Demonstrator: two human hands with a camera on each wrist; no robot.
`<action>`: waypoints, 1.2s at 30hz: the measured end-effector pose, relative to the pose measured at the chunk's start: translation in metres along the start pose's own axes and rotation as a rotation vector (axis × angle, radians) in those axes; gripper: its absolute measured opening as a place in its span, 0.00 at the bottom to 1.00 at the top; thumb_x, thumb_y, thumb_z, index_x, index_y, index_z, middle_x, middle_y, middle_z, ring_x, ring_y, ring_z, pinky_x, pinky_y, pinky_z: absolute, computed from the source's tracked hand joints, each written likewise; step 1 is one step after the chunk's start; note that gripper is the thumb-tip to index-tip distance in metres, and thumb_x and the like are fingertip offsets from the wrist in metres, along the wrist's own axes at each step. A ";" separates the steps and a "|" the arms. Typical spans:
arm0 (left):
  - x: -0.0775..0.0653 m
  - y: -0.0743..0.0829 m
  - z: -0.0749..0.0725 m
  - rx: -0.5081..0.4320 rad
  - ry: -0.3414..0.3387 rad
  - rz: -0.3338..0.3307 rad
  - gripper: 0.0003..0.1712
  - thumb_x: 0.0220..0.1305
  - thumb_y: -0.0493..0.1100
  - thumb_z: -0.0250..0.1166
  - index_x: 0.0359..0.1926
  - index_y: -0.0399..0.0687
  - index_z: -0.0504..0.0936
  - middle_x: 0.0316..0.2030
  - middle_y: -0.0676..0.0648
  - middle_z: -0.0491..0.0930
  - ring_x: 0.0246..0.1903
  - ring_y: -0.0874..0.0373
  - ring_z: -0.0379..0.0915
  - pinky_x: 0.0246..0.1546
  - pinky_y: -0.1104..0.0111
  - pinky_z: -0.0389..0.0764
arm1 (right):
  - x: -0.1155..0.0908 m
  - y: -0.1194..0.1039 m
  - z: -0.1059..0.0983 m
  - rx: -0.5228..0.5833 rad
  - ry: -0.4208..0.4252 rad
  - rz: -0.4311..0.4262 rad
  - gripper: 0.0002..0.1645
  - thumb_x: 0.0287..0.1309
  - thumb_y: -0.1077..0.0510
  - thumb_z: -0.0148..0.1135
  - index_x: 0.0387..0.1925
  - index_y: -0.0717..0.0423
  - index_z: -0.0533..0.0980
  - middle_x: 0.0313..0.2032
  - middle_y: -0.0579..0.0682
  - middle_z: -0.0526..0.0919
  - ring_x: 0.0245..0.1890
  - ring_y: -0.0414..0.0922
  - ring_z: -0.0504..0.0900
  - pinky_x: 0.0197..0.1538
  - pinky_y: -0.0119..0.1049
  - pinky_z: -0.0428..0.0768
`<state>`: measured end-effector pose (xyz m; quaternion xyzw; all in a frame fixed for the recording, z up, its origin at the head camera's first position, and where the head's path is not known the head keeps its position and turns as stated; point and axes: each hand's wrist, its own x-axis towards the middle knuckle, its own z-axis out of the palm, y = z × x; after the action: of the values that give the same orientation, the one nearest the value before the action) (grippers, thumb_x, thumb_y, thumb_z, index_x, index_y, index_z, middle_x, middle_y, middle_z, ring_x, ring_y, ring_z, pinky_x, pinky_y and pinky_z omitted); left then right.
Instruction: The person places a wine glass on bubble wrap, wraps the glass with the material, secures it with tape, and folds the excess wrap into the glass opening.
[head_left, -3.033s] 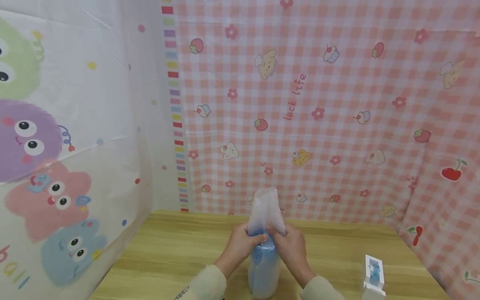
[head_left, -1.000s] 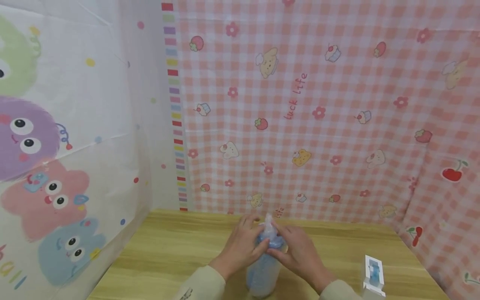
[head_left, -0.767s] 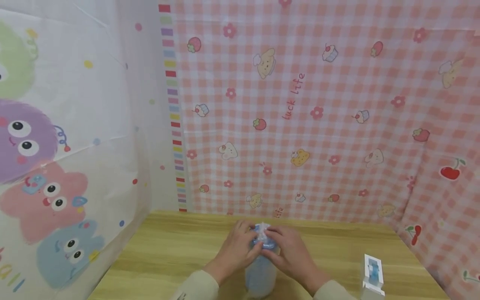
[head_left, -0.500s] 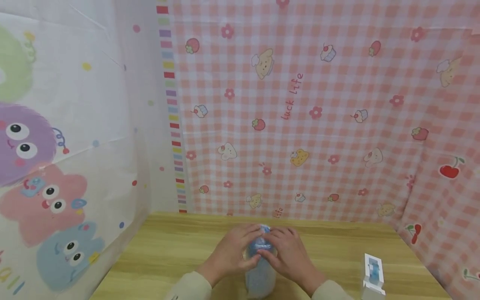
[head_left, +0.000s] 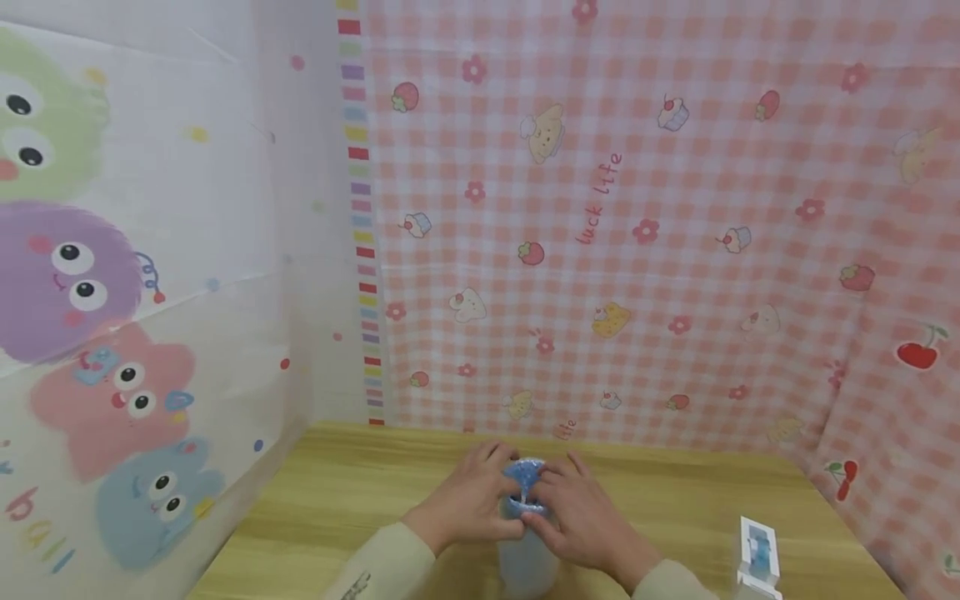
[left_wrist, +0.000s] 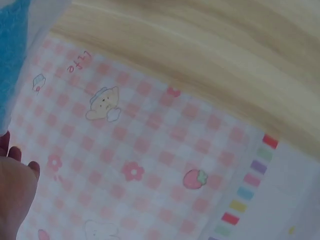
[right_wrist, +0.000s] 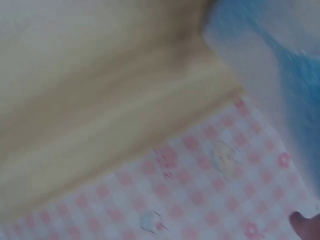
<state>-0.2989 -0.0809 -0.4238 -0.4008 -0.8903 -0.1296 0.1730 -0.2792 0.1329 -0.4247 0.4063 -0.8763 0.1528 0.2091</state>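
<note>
A translucent plastic bag (head_left: 528,567) stands upright on the table, milky below and shiny blue around its opened top. My left hand (head_left: 465,508) grips the left of the bag's mouth, thumb on the near side. On the other side, my right hand (head_left: 588,521) holds the rim with its fingers bent over the top and its thumb in front. Blue shows through the plastic at the edges of both wrist views. A few fingertips of the left hand (left_wrist: 17,190) show low in the left wrist view; one fingertip of the right hand shows at the right wrist view's corner.
To the right on the wood-grain table (head_left: 360,500) lies a small white box (head_left: 759,554) with a blue item in its window. A pink checked cloth (head_left: 600,275) hangs behind, and a white cartoon sheet (head_left: 247,208) covers the left side.
The bag's tall top, earlier standing up and then bunched between my fingers, is now lower and spread into a round blue opening. My hands have shifted down around the rim.
</note>
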 end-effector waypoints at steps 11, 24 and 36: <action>-0.019 0.001 0.025 -0.512 -0.070 -0.245 0.38 0.61 0.55 0.70 0.66 0.45 0.68 0.66 0.40 0.68 0.58 0.46 0.73 0.55 0.57 0.79 | -0.027 -0.002 0.030 0.334 0.159 0.244 0.24 0.67 0.49 0.61 0.59 0.56 0.73 0.68 0.66 0.62 0.59 0.67 0.73 0.50 0.64 0.78; -0.030 -0.002 0.039 -0.926 -0.004 -0.326 0.41 0.67 0.50 0.66 0.76 0.49 0.59 0.68 0.42 0.69 0.62 0.43 0.71 0.54 0.64 0.78 | -0.029 -0.002 0.034 0.621 0.130 0.539 0.45 0.64 0.45 0.65 0.74 0.52 0.55 0.64 0.62 0.71 0.60 0.57 0.75 0.58 0.55 0.76; -0.021 0.006 0.054 -0.878 0.065 -0.420 0.47 0.55 0.53 0.75 0.73 0.51 0.64 0.60 0.47 0.77 0.56 0.52 0.75 0.44 0.70 0.82 | -0.027 -0.001 0.030 0.639 0.155 0.562 0.43 0.63 0.47 0.66 0.72 0.53 0.57 0.63 0.66 0.71 0.61 0.61 0.74 0.59 0.56 0.75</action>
<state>-0.2921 -0.0714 -0.4807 -0.2433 -0.8074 -0.5372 -0.0146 -0.2705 0.1366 -0.4640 0.1837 -0.8433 0.4973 0.0882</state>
